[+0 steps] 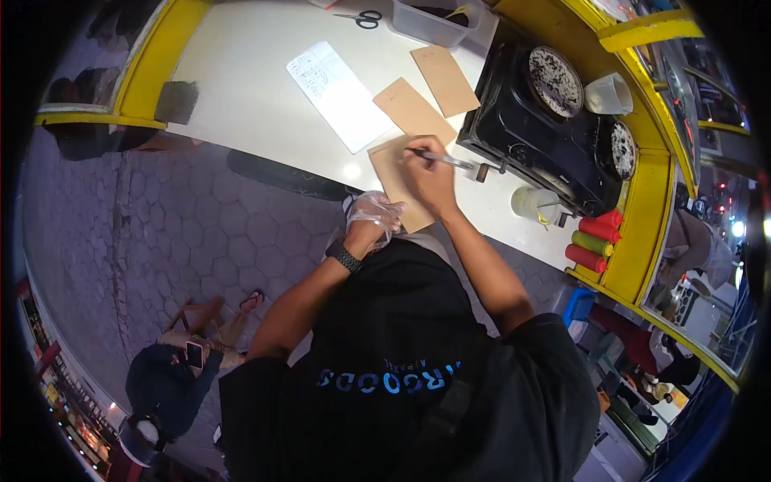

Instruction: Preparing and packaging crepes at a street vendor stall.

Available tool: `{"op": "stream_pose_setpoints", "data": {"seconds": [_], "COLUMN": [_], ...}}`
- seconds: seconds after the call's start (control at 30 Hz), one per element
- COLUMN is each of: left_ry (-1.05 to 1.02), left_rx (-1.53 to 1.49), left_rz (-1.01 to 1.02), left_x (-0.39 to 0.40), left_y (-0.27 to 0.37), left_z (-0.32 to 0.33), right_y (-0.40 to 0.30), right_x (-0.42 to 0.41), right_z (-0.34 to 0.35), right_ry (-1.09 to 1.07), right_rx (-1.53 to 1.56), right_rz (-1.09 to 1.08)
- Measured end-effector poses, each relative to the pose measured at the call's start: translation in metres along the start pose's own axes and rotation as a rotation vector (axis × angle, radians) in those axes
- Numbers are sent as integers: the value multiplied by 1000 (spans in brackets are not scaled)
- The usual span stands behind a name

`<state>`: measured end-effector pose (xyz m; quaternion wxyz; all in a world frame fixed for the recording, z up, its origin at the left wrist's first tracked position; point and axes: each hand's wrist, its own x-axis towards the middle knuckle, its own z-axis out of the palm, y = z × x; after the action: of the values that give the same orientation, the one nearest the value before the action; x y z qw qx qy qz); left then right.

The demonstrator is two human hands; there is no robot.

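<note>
My right hand [430, 175] grips a marker pen [446, 159] over a flat brown kraft paper piece [391, 172]. That piece lies at the table's near edge, partly covered by my hand. My left hand [376, 211], in a clear plastic glove, pinches its lower left edge. Just beyond lie a second kraft piece [415, 108] and a third one [446, 81], each bearing a short mark. To their left is a long white paper sheet [340, 99] with handwriting at its far end.
On the right stands a black gas stove [506, 114] with round pans [555, 81]. A tub [533, 205] and several squeeze bottles [593, 244] sit nearer. Scissors [366, 20] and a plastic container [430, 24] are at the back. A seated person [171, 385] holds a phone, lower left.
</note>
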<state>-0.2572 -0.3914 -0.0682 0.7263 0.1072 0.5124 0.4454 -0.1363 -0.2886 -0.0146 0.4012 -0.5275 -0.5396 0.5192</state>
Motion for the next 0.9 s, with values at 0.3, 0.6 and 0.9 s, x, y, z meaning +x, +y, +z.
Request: {"op": "stream_pose_setpoints", "data": {"seconds": [0.3, 0.6, 0.9], "left_ry": [279, 162, 200], "left_rx": [1485, 1775, 1736], "left_rz": [952, 1024, 994], "left_x": [-5, 22, 12], "left_y": [72, 55, 56], "left_z": [0, -25, -20], "right_y": [56, 48, 57], "right_x": [0, 6, 7], "right_z": [4, 6, 9], "right_ry": [-86, -273, -265], "right_rx": [-150, -153, -226], "right_rz": [-125, -67, -175]}}
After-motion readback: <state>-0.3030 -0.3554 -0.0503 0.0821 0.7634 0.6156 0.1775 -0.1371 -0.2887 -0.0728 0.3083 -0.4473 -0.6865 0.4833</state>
